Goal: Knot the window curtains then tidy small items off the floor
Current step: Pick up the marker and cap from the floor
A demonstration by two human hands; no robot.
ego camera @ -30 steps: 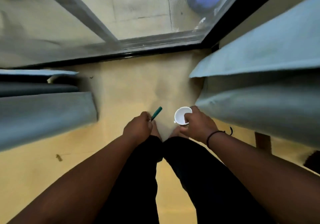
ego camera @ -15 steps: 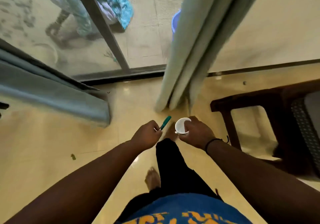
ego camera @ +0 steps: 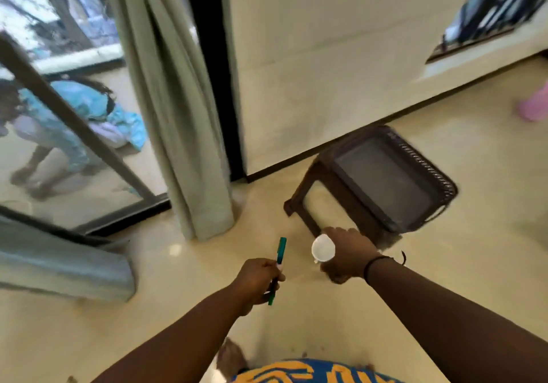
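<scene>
The fingers of the left hand (ego camera: pixel 257 279) are curled around the middle of a green pen (ego camera: pixel 278 267), and the fingers of the right hand (ego camera: pixel 347 253) are closed around a small white cup (ego camera: pixel 323 248), both held above the floor (ego camera: pixel 166 308) near the brown stool (ego camera: pixel 382 181). I judge both things as light and stiff, the pen smooth and easy to slip, the cup perhaps breakable, so a grip around the body is good for each one. The grey-green curtain (ego camera: pixel 178 110) hangs soft and loose beside the window (ego camera: pixel 59 116), and I can read no writing or label anywhere.
</scene>
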